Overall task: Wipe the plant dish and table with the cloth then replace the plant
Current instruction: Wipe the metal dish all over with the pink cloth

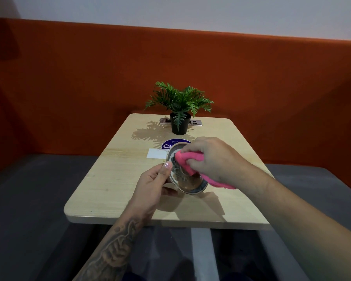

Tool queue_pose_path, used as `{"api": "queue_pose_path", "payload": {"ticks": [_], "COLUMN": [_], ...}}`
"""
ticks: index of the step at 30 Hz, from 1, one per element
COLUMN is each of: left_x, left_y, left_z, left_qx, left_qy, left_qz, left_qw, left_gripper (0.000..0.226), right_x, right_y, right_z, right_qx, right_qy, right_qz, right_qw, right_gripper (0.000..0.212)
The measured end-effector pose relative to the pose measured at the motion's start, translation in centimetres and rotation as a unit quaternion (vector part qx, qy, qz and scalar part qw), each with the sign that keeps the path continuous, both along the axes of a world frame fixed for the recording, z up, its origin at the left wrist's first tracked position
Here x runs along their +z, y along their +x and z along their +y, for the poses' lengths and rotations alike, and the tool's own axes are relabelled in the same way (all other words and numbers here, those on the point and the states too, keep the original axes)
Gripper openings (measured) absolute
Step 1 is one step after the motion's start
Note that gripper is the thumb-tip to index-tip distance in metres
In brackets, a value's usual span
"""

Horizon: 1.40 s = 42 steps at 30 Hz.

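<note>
Head view: the left hand [150,183] is gripping the tilted dish [187,184] above the surface [114,179], while the right hand [213,159] is pressing the bunched cloth [185,160] into it. Dish-wiping is underway; wiping the surface likely follows. The plant [179,109] is standing at the far end.

The round, shiny dish [187,184] is held tilted above the middle of the pale wooden counter [114,179], with the bright pink cloth [187,159] bunched against its upper half and trailing past its right rim, while the green leafy plant [179,102] stands upright in its black pot [180,126] at the counter's far end.
</note>
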State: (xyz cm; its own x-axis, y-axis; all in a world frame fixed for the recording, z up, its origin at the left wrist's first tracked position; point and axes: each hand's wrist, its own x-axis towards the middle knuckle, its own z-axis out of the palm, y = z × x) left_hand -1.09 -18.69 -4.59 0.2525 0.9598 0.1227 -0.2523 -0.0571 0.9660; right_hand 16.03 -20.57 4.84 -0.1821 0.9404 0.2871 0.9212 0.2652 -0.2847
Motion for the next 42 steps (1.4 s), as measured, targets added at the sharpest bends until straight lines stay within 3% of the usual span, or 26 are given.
{"api": "queue_pose_path", "payload": {"ticks": [5,10,14,19,23,28,32,36,42], "left_x": [0.2,0.2,0.5,0.7,0.8,0.6,0.5,0.6,0.4], "left_y": [0.2,0.0,0.1,0.0,0.0,0.0,0.1,0.0,-0.1], "left_z": [-0.1,-0.1,-0.3,-0.5,-0.6,-0.6,-0.6,-0.6,-0.4], "left_qx": [0.004,0.004,0.011,0.008,-0.002,-0.007,-0.012,-0.004,0.001], "left_qy": [0.001,-0.004,-0.011,-0.015,-0.005,-0.006,-0.003,-0.013,-0.02], "left_qz": [0.013,0.014,0.014,0.02,0.025,0.028,0.027,0.016,0.012], "left_qw": [1.0,1.0,1.0,1.0,1.0,1.0,1.0,1.0,1.0], "left_gripper": [0.048,0.048,0.053,0.052,0.053,0.049,0.049,0.052,0.05], "right_x": [0.4,0.1,0.4,0.2,0.5,0.2,0.4,0.3,0.7], "right_y": [0.3,-0.6,-0.3,-0.9,-0.5,-0.8,-0.3,-1.0,-0.9], "right_z": [0.3,-0.5,0.0,-0.5,0.0,-0.8,-0.2,-0.7,-0.7], "right_qx": [-0.028,0.03,-0.01,0.048,0.016,0.061,0.023,0.074,0.06], "right_qy": [0.024,-0.001,0.029,0.002,0.029,0.002,0.025,0.009,0.036], "right_qz": [-0.061,-0.031,-0.11,-0.106,-0.143,-0.122,-0.157,-0.155,-0.183], "right_qw": [0.997,0.999,0.993,0.993,0.989,0.991,0.987,0.985,0.981], "right_gripper": [0.029,0.03,0.03,0.028,0.026,0.027,0.027,0.029,0.03]}}
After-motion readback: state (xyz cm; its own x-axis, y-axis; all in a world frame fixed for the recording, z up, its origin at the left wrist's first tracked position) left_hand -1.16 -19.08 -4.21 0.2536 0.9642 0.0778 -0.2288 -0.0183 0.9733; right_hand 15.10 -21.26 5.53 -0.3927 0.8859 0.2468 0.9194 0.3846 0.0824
